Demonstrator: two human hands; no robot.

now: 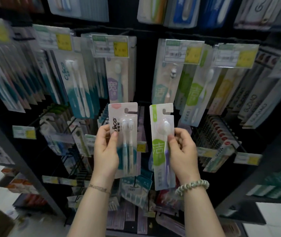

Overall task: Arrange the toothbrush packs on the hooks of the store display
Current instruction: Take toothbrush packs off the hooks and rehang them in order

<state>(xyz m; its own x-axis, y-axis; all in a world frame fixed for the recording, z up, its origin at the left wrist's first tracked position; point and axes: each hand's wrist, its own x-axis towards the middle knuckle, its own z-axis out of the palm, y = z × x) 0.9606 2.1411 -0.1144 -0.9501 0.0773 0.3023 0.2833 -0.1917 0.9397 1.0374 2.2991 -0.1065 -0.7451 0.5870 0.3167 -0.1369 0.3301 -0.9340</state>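
Your left hand (105,151) grips a twin-brush pack (127,117) by its left edge, thumb on the front. Your right hand (182,151) pinches a green single-brush pack (159,151) by its right edge. Both packs stand upright, side by side and apart — hook slots at the top — before rows of hanging packs (78,86) and price tags (110,46).

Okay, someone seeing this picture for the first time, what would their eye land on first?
Two toothbrush packs held up side by side at centre: the left grip holds a white twin-brush pack, the right grip a green pack with a purple brush. Behind them, hanging packs under yellow price tags crowd the dark display.
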